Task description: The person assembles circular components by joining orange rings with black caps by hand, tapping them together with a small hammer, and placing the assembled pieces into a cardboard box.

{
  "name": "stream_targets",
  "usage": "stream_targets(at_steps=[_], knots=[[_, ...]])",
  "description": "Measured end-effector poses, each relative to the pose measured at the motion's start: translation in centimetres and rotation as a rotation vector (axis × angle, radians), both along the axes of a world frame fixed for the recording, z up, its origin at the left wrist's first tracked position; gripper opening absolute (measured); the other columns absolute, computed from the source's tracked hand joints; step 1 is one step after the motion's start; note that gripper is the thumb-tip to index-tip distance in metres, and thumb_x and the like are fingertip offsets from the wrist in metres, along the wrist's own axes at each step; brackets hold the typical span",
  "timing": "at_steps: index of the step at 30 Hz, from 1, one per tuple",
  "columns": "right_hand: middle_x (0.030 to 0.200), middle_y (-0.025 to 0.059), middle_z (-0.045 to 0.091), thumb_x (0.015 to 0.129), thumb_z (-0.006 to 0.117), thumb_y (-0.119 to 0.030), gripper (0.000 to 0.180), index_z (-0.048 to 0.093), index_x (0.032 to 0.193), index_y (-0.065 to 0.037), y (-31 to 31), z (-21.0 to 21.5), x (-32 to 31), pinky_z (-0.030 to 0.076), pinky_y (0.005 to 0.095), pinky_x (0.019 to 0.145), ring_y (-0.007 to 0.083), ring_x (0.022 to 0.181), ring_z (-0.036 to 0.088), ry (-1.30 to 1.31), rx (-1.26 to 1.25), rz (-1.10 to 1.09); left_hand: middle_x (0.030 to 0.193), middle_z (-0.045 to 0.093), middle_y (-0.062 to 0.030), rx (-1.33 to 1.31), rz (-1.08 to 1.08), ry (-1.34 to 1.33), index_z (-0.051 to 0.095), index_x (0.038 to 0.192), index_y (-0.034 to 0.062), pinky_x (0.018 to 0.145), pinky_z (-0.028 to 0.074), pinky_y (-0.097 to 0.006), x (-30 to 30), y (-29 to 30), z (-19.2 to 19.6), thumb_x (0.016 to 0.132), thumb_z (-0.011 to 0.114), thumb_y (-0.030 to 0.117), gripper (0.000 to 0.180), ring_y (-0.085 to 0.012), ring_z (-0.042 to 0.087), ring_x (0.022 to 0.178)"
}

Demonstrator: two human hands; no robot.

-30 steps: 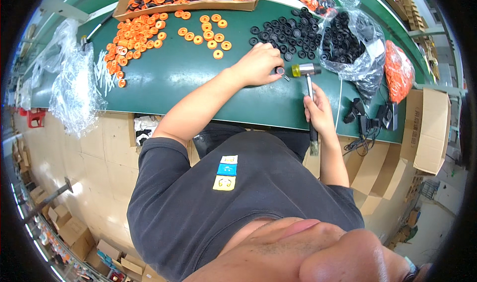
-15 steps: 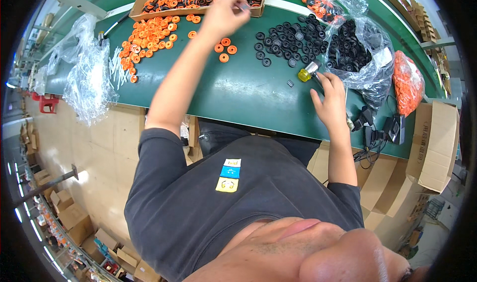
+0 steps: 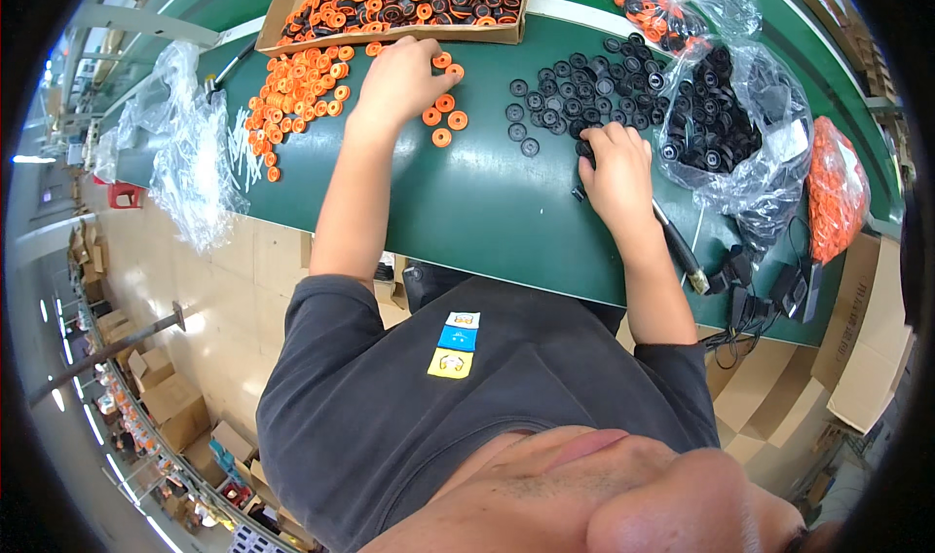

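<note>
Green matting is covering the long workbench [image 3: 487,222], which is running across the upper half of the view above a pale tiled floor. At about eleven o'clock the left hand [image 3: 397,77] is resting palm-down, fingers curled over a scatter of small orange plastic rings [image 3: 302,90]; whether it is actually pinching one cannot be told, since the fingertips are hiding under the knuckles. A few loose orange rings are lying just beside it toward three o'clock. At about one o'clock the right hand [image 3: 616,168] is lying on the mat with fingers bent down onto the near edge of a spread of small black rubber rings [image 3: 560,95]; its grip is likewise hidden, so what it is holding cannot be told. A dark-handled tool [image 3: 679,251] is lying on the mat, touching the right wrist at its five o'clock. At twelve o'clock a shallow cardboard tray [image 3: 292,2] is holding assembled orange-and-black pieces. At two o'clock a clear plastic bag of black rings [image 3: 726,129] is sitting open.
</note>
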State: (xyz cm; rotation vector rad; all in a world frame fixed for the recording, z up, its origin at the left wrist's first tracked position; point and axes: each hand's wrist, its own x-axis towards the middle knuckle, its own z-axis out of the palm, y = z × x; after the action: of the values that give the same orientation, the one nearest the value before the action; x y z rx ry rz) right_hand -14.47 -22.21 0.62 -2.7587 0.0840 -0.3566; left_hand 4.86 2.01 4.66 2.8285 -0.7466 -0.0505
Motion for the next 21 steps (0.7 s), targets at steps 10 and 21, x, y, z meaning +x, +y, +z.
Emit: stream_targets(at_steps=[10, 21], knots=[[0.095, 0.0056, 0.061, 0.071, 0.078, -0.008, 0.032, 0.073, 0.103, -0.009, -0.3, -0.5, 0.2, 0.043, 0.0412, 0.082, 0.0267, 0.094, 0.058, -0.132, 0.128, 0.041, 0.099, 0.066, -0.0153, -0.155, -0.015, -0.021, 0.071, 0.101, 0.0043, 0.085, 0.053, -0.043, -1.5, -1.8, -3.6, 0.08, 0.076, 0.013, 0.023, -0.0347, 0.065, 0.096], [0.093, 0.0045, 0.061, 0.071, 0.081, -0.01, 0.031, 0.073, 0.101, -0.009, -0.7, -0.8, 0.2, 0.042, 0.0393, 0.081, 0.0255, 0.092, 0.059, -0.16, 0.243, 0.044, 0.108, 0.065, -0.0186, -0.16, -0.037, -0.074, 0.071, 0.108, 0.0005, 0.087, 0.053, -0.048, -1.7, -1.5, -4.9, 0.083, 0.059, -0.003, 0.028, -0.0386, 0.065, 0.099]])
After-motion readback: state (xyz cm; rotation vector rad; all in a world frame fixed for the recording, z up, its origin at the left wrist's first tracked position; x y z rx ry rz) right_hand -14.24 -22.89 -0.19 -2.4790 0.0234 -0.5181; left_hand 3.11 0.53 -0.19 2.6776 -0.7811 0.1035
